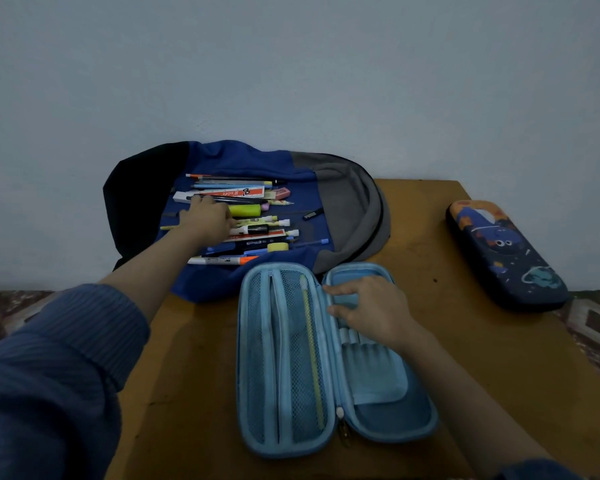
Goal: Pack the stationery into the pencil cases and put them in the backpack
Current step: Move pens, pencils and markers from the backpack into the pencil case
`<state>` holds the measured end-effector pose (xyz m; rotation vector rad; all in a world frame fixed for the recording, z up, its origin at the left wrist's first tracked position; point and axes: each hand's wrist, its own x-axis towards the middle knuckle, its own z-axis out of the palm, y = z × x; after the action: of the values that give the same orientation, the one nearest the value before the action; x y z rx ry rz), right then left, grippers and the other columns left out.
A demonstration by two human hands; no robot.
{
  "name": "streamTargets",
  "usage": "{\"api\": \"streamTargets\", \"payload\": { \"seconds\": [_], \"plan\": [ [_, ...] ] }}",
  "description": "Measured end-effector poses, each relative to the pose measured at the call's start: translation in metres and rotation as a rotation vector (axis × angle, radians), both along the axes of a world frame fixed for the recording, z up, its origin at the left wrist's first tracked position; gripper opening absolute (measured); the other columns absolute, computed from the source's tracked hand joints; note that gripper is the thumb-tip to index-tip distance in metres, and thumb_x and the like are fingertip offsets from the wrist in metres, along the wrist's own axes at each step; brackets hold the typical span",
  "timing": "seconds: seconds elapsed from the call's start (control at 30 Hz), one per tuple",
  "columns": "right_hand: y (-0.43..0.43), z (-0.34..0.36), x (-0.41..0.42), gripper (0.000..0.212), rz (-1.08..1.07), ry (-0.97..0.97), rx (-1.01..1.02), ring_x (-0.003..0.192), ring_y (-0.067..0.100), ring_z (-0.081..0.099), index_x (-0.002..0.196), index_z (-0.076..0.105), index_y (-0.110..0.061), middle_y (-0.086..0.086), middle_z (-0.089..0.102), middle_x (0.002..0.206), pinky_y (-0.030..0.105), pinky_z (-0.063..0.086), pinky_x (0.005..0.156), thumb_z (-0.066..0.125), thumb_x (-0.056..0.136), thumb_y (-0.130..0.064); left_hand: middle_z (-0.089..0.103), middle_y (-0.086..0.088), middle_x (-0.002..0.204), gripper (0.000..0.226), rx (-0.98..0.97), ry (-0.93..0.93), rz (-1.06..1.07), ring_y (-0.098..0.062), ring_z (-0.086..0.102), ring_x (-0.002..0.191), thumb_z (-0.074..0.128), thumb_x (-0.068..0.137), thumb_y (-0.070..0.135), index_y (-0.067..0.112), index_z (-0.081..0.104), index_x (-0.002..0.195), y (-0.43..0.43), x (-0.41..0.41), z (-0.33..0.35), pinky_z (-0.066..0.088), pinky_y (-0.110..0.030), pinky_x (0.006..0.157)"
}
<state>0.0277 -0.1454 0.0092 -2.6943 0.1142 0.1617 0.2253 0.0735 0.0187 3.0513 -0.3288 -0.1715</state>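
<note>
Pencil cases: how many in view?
2. An open light blue pencil case lies at the table's near middle under the right hand; a closed dark blue pencil case lies near the table's right edge. Any inside the backpack would be hidden.

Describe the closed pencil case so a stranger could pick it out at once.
Start at the wooden table and go to its far right edge. The closed pencil case lies there, apart from the backpack. Unlike the open light-blue case, it is dark navy with a cartoon space print.
</note>
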Motion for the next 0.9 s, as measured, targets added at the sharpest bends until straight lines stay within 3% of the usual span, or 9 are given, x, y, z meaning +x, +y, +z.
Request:
{"api": "streamTargets", "payload": {
  "seconds": [0.17, 0.37, 0.43, 0.5, 0.57, 0.67, 0.73, 0.8, 0.9],
  "plan": [
    [0.0, -0.001, -0.001, 0.036, -0.006, -0.008, -0.014, 0.049, 0.002, 0.04, 0.126, 0.055, -0.041, -0.006, 0.065, 0.076, 0.015, 0.023, 0.044, 0.057, 0.09, -0.042, 0.062, -0.012, 0.113, 0.021, -0.137, -0.088, 0.026, -0.031, 0.05, 0.111, 0.051, 0.095, 0.026, 0.011, 0.062, 0.104, -0.002, -0.005, -0.003, 0.033, -0.045, 0.098],
    [0.001, 0.0, -0.003, 0.036, -0.015, -0.004, -0.007, 0.051, 0.001, 0.042, 0.126, 0.055, -0.04, -0.009, 0.06, 0.068, 0.015, 0.023, 0.044, 0.057, 0.09, -0.042, 0.064, -0.014, 0.104, 0.019, -0.266, -0.274, -0.055, -0.03, 0.055, 0.1, 0.057, 0.091, 0.021, 0.005, 0.066, 0.096, 0.003, -0.019, 0.0, 0.045, -0.04, 0.079],
    [0.0, -0.001, -0.002, 0.035, -0.013, -0.01, 0.0, 0.065, 0.003, 0.054, 0.124, 0.057, -0.04, -0.006, 0.069, 0.084, 0.017, 0.033, 0.049, 0.058, 0.089, -0.043, 0.062, -0.016, 0.102, 0.018, -0.397, -0.365, -0.088, -0.031, 0.054, 0.097, 0.057, 0.091, 0.017, 0.001, 0.064, 0.096, 0.005, -0.028, 0.003, 0.044, -0.04, 0.075],
    [-0.001, -0.001, 0.0, 0.035, -0.017, -0.015, 0.001, 0.094, 0.008, 0.061, 0.122, 0.058, -0.04, -0.002, 0.07, 0.109, 0.022, 0.043, 0.063, 0.059, 0.088, -0.044, 0.062, -0.017, 0.098, 0.017, -0.506, -0.459, -0.12, -0.031, 0.055, 0.091, 0.058, 0.09, 0.014, -0.001, 0.064, 0.096, 0.006, -0.039, 0.01, 0.042, -0.039, 0.072],
    [0.0, 0.001, 0.0, 0.036, -0.024, -0.004, -0.006, 0.103, 0.01, 0.059, 0.123, 0.059, -0.038, -0.003, 0.069, 0.112, 0.021, 0.041, 0.066, 0.059, 0.088, -0.044, 0.064, -0.015, 0.092, 0.018, -0.627, -0.503, -0.123, -0.028, 0.056, 0.081, 0.059, 0.09, 0.013, -0.003, 0.064, 0.096, 0.003, -0.053, 0.02, 0.042, -0.035, 0.068],
    [0.003, 0.004, -0.003, 0.036, -0.024, 0.013, 0.003, 0.079, 0.008, 0.057, 0.125, 0.057, -0.038, -0.004, 0.066, 0.078, 0.019, 0.035, 0.051, 0.056, 0.089, -0.044, 0.061, -0.003, 0.077, 0.018, -0.854, -0.448, -0.032, -0.015, 0.055, 0.065, 0.062, 0.088, 0.017, -0.001, 0.066, 0.092, -0.003, -0.076, 0.037, 0.044, -0.018, 0.057],
    [0.003, 0.002, -0.005, 0.036, -0.029, 0.003, 0.008, 0.071, 0.008, 0.054, 0.126, 0.055, -0.039, 0.002, 0.068, 0.077, 0.017, 0.032, 0.047, 0.055, 0.091, -0.043, 0.061, -0.001, 0.071, 0.017, -1.078, -0.341, 0.062, -0.007, 0.058, 0.059, 0.063, 0.088, 0.016, 0.0, 0.066, 0.09, -0.005, -0.093, 0.046, 0.049, -0.01, 0.055],
    [0.004, 0.0, -0.008, 0.036, -0.042, -0.008, 0.017, 0.065, 0.008, 0.052, 0.127, 0.054, -0.038, 0.005, 0.07, 0.082, 0.017, 0.031, 0.046, 0.054, 0.091, -0.042, 0.062, -0.004, 0.071, 0.012, -1.238, -0.261, 0.123, -0.004, 0.061, 0.055, 0.063, 0.088, 0.013, 0.001, 0.063, 0.087, -0.003, -0.114, 0.049, 0.052, -0.012, 0.055],
    [0.006, -0.001, -0.011, 0.036, -0.053, -0.02, 0.019, 0.049, 0.005, 0.042, 0.128, 0.054, -0.036, -0.006, 0.053, 0.056, 0.018, 0.028, 0.042, 0.054, 0.093, -0.04, 0.062, -0.003, 0.067, 0.013, -1.227, -0.268, 0.18, -0.005, 0.062, 0.055, 0.062, 0.088, 0.01, 0.01, 0.06, 0.075, 0.004, -0.141, 0.042, 0.054, -0.018, 0.06]
  ]
}}
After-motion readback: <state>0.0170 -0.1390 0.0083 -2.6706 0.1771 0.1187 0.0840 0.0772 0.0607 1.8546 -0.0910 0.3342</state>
